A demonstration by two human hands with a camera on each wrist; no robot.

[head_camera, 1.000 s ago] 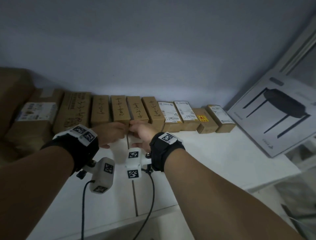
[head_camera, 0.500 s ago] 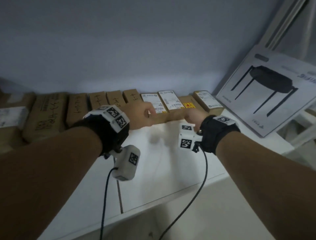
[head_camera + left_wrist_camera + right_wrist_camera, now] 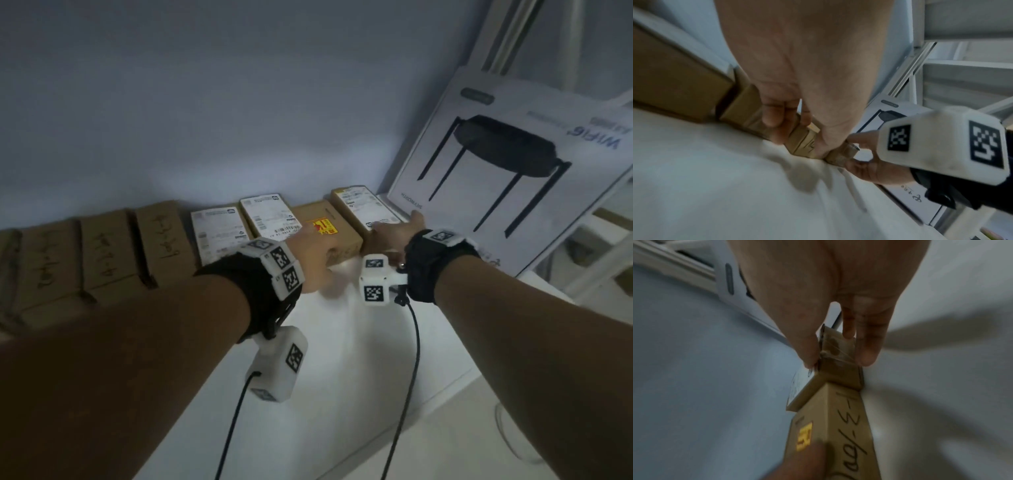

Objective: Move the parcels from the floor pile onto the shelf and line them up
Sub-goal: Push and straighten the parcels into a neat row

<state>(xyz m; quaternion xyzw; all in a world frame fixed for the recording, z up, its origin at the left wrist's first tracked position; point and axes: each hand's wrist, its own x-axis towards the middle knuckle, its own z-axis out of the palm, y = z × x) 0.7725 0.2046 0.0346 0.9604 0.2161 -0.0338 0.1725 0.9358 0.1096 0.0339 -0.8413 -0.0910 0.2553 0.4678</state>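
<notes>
A row of brown parcels lies along the wall on the white shelf. My left hand grips the front end of the parcel with the yellow sticker; in the left wrist view its fingers and thumb pinch that parcel's end. My right hand holds the last parcel on the right, the one with a white label. In the right wrist view the thumb lies on top and the fingers on the front of this parcel, which touches the yellow-sticker parcel.
A big white box printed with a black round table leans at the shelf's right end, close beside the last parcel. Several parcels with handwritten numbers and two with white labels fill the row to the left. The shelf's front edge drops to the floor.
Both hands have moved right along the row, from the handwritten parcels in the middle to the two parcels at the right end. The head view has swung right with them.
</notes>
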